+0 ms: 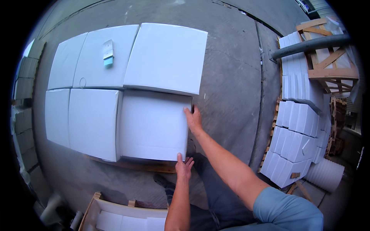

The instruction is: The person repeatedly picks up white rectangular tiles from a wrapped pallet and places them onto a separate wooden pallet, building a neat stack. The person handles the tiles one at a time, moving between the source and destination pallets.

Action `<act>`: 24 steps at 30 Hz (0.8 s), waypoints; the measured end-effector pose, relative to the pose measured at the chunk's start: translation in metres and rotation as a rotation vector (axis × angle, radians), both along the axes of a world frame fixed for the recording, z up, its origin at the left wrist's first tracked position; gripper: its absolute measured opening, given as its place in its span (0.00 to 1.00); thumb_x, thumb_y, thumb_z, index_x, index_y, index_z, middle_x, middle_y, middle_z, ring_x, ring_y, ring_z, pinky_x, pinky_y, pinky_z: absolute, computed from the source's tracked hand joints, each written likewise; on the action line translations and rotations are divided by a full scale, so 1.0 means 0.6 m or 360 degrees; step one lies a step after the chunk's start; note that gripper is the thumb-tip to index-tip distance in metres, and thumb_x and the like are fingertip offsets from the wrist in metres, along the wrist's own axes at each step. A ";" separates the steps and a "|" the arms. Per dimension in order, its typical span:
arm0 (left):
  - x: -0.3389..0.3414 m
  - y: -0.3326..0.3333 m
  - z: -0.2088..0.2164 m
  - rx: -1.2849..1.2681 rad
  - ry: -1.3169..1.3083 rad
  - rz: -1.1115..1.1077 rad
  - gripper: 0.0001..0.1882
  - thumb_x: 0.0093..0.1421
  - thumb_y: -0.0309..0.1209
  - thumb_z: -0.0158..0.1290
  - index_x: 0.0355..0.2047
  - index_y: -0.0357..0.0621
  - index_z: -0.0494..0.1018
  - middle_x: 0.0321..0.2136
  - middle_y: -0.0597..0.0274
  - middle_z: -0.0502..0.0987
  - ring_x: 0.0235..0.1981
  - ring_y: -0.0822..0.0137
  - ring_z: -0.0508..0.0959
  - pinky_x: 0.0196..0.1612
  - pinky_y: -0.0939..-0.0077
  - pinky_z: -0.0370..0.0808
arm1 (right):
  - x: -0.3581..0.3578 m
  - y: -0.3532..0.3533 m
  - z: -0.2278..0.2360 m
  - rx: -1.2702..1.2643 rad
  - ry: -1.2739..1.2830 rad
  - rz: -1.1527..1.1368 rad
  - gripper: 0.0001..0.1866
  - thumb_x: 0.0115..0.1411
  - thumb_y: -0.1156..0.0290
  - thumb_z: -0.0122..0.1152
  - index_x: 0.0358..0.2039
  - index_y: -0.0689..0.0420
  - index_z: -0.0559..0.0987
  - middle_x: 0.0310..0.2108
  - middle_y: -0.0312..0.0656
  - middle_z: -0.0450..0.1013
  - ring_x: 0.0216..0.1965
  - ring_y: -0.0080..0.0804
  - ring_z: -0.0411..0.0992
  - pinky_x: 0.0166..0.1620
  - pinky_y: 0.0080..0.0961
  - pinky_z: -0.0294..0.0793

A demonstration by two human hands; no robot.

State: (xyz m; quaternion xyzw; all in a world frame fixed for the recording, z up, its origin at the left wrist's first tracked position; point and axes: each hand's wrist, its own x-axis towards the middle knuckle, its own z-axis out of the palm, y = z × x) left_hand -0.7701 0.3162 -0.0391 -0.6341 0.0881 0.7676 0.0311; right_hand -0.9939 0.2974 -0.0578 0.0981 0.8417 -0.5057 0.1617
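A white cardboard box (154, 125) fills the near right corner of a two-row block of white boxes, its top a little lower than its neighbours'. My right hand (194, 118) grips its right side close to the far corner, thumb on the top edge and fingers down the side. At the near right corner, my left hand (184, 167) has its thumb against the box edge and its fingers below. The left neighbour box (94, 121) and the far box (165, 57) border it. On another white box (92, 69) lies a small silver-and-teal item (108, 54).
Wooden pallet slats (150, 166) show under the block. To the right, stacked white cartons (293, 134) stand on pallets beside a grey pipe (312, 46) and a wooden crate (333, 73). A wooden-framed bin (127, 208) with white boxes sits at the lower left. More stacks (25, 100) line the left rim.
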 end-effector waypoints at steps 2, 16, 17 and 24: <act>-0.005 -0.002 0.002 0.0098 0.0146 0.0200 0.38 0.58 0.50 0.51 0.57 0.35 0.53 0.51 0.35 0.62 0.51 0.42 0.68 0.50 0.51 0.70 | -0.041 -0.010 -0.009 -0.0197 -0.0035 -0.0012 0.26 0.53 0.56 0.58 0.45 0.65 0.73 0.41 0.53 0.74 0.42 0.42 0.72 0.46 0.31 0.67; 0.025 -0.022 0.014 0.0777 0.0735 0.1867 0.35 0.57 0.44 0.47 0.57 0.32 0.53 0.56 0.42 0.57 0.56 0.42 0.60 0.56 0.50 0.63 | -0.012 -0.025 -0.030 0.0388 -0.0447 0.0014 0.43 0.57 0.41 0.46 0.48 0.78 0.67 0.46 0.60 0.68 0.48 0.43 0.67 0.49 0.32 0.65; 0.024 -0.024 0.015 0.0821 0.0715 0.1874 0.35 0.58 0.46 0.46 0.57 0.32 0.52 0.57 0.41 0.56 0.56 0.41 0.60 0.54 0.51 0.66 | -0.011 -0.023 -0.030 0.0408 -0.0413 0.0009 0.44 0.57 0.40 0.46 0.48 0.79 0.67 0.46 0.60 0.69 0.48 0.44 0.68 0.49 0.32 0.65; 0.019 -0.055 -0.028 0.0919 0.0288 0.1417 0.27 0.60 0.48 0.43 0.51 0.39 0.63 0.51 0.49 0.66 0.49 0.39 0.69 0.28 0.72 0.72 | -0.004 -0.025 -0.030 0.0496 -0.0339 -0.0005 0.44 0.57 0.38 0.42 0.47 0.77 0.69 0.48 0.65 0.67 0.52 0.55 0.65 0.54 0.38 0.61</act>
